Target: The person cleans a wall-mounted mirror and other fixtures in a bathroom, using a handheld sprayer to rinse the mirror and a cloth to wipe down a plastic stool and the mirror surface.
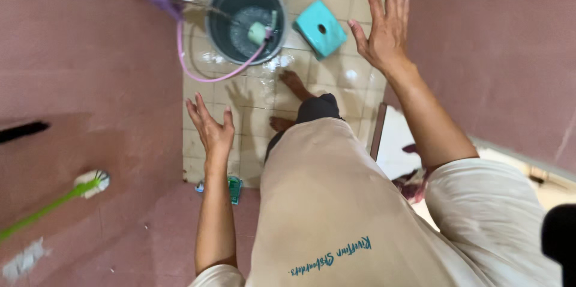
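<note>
Beige shirt [336, 203] fills the foreground. Left hand [210, 128] is raised, fingers spread, holding nothing, above the wet tiled floor [252, 113]. Right hand [384, 23] is likewise open and empty, just beside a teal stool [321, 29]. Well ahead stands a grey bucket [243, 17] of water with a pink hose [204, 74] leading in. What appears to be a green-handled brush [60, 200] leans at the left wall.

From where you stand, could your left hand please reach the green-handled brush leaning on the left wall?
Probably yes: the left hand is open and empty, and nothing lies between it and the green-handled brush on the pink wall beside it.
</note>
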